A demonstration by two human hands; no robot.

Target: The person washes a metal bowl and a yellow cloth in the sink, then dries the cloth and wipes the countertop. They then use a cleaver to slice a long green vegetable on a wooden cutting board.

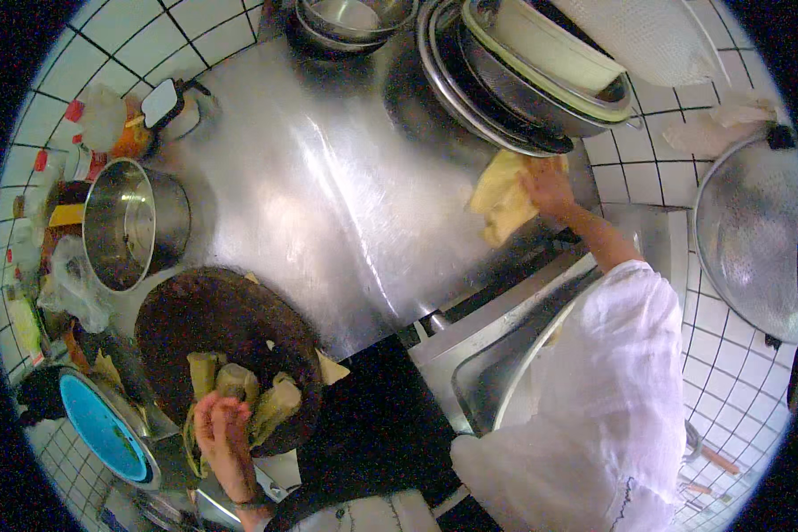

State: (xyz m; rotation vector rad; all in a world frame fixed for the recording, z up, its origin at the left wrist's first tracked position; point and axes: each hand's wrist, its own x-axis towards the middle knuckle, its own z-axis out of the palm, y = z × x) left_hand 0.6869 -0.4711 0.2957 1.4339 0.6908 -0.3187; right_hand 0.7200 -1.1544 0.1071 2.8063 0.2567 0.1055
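Observation:
At the far right of the steel worktop (272, 146), my right hand (546, 186) grips a yellow cloth (502, 199) against the surface, just below the stacked basins. My left hand (223, 425) is at the near edge of a round, dark chopping block (219, 306), its fingers curled beside several pale stem-like vegetable pieces, perhaps bamboo shoots (236, 381). Whether those fingers hold a piece cannot be seen. Another pale piece (279, 402) lies right of that hand. A husk scrap (331, 368) pokes out at the block's right edge.
A deep steel pot (173, 219) stands left, near bottles (83, 159) and a plastic bag (80, 286). Stacked basins and strainers (445, 86) lean at the back right; steel bowls (356, 40) sit at the back. A sink (485, 359) is right, a blue basin (100, 425) lower left.

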